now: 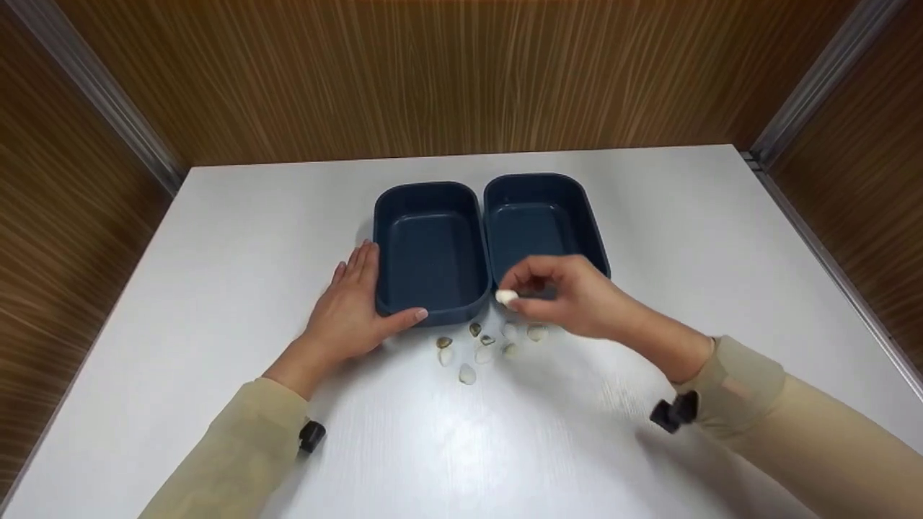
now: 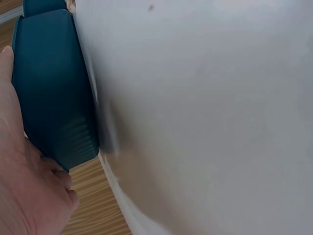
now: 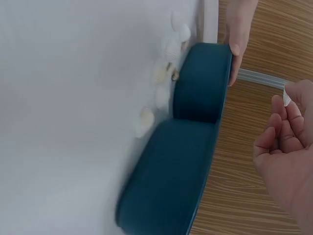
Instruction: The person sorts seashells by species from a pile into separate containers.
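Observation:
Between thumb and fingertips my right hand [image 1: 580, 299] pinches a small white shell [image 1: 506, 296], held above the near edge of the right dark blue tray [image 1: 532, 227]. The shell's tip [image 3: 287, 97] shows in the right wrist view. My left hand [image 1: 346, 313] rests against the left dark blue tray [image 1: 433, 263], straight fingers along its outer side and thumb at the near rim. Just in front of the trays lie several loose shells, among them a white shell [image 1: 467, 373], a brown shell [image 1: 444, 342] and a pale shell [image 1: 536, 332].
The two trays stand side by side on a white table [image 1: 461, 447]. A wood-grain panel [image 1: 461, 79] rises behind the table, with more panels at both sides. Black devices, such as the right one [image 1: 674, 411], are fixed at the sleeve cuffs.

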Demonstrator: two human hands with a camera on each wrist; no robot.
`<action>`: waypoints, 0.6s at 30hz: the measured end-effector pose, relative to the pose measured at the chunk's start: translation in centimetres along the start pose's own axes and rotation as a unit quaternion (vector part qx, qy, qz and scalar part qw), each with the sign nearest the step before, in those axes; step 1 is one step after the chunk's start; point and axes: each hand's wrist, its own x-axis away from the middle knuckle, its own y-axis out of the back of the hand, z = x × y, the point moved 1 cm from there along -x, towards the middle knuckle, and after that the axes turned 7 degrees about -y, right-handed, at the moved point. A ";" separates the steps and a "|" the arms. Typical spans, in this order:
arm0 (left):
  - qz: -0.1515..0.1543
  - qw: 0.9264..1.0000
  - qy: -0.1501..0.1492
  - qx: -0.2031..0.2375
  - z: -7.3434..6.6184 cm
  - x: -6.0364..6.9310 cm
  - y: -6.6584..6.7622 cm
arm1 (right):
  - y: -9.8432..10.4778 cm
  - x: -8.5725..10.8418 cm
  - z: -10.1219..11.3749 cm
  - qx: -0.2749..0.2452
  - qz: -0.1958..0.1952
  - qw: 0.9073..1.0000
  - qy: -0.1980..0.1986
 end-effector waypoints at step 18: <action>0.005 1.000 0.002 0.000 0.1 -0.4 -0.2 | -1.8 -9.2 -0.8 0.031 -0.043 0.998 -0.015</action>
